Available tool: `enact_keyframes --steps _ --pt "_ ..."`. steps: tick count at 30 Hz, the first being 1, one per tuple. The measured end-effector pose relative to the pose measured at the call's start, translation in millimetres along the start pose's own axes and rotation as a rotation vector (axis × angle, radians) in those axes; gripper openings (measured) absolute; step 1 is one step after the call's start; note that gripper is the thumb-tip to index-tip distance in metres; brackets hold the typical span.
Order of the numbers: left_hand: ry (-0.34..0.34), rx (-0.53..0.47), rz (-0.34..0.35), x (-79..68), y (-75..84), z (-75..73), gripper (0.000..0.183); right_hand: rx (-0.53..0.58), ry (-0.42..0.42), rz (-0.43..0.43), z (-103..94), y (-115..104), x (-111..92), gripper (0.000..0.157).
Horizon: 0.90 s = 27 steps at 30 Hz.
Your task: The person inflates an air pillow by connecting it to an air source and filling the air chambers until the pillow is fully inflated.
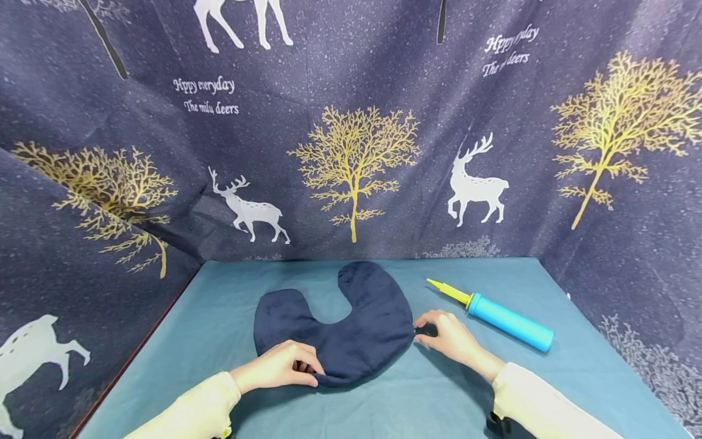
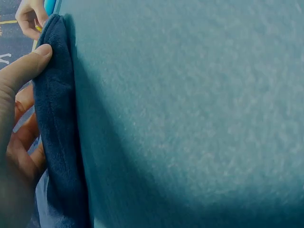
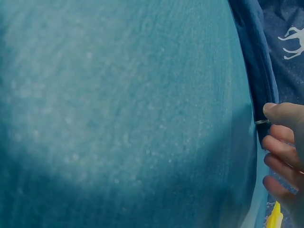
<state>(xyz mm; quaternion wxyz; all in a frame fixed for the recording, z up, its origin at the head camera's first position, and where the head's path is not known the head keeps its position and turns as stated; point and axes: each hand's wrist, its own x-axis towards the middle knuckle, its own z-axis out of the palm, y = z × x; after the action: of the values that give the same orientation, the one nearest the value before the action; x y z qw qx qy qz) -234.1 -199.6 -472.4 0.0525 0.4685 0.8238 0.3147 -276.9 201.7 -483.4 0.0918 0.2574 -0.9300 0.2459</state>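
A navy U-shaped neck pillow lies flat on the table, its opening toward the back. My left hand pinches the pillow's near edge, thumb on one side and fingers curled on the other, as the left wrist view shows along the seam. At the pillow's right edge, my right hand pinches the cover beside a zipper. A small metal zipper slider sits between thumb and forefinger. In the head view a dark piece shows between the right fingers.
A blue hand pump with a yellow nozzle lies to the right, just beyond my right hand. Blue-green cloth covers the table. A dark curtain printed with deer and trees hangs behind and at both sides.
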Motion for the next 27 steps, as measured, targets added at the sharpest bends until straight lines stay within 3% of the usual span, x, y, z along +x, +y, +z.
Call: enact_keyframes --steps 11,18,27 --pt "0.010 -0.024 -0.012 3.5 4.2 5.6 0.014 0.016 -0.013 0.055 3.7 3.2 6.9 0.015" --pt "0.020 -0.035 -0.017 7.5 6.2 11.4 0.013 0.016 0.025 0.049 5.7 6.8 11.2 0.010" --pt "0.020 -0.027 -0.086 13.6 16.1 18.9 0.011 0.025 0.007 0.082 2.2 7.9 15.0 0.017"
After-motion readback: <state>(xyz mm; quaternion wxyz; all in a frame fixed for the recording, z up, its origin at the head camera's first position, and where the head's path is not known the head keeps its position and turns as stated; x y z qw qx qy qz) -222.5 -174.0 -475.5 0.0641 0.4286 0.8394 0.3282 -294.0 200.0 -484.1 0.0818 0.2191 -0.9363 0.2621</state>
